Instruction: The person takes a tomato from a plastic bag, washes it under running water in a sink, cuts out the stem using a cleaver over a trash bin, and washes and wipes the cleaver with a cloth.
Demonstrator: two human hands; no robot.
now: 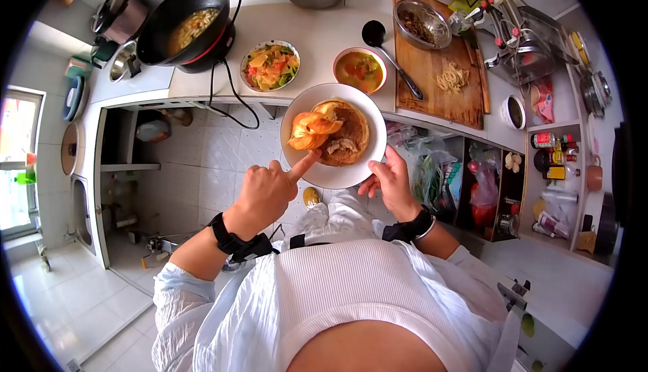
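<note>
My right hand (391,182) grips the rim of a white plate (375,117), thumb over its edge at the lower right. On the plate lie a round browned flatbread (352,134) and a golden twisted bread piece (312,131) overlapping its left side. A small pale scrap of food (342,146) rests on the flatbread. My left hand (266,190) holds nothing; its index finger stretches out over the plate, with the tip right at the lower edge of the bread, while the other fingers are partly bent.
Along the counter stand a black wok (179,24) with food, a plate of chopped vegetables (270,66), a soup bowl (360,72), a black ladle (395,58) and a cutting board (432,95) with a metal bowl (422,24). A cable (233,112) hangs over the counter's front edge.
</note>
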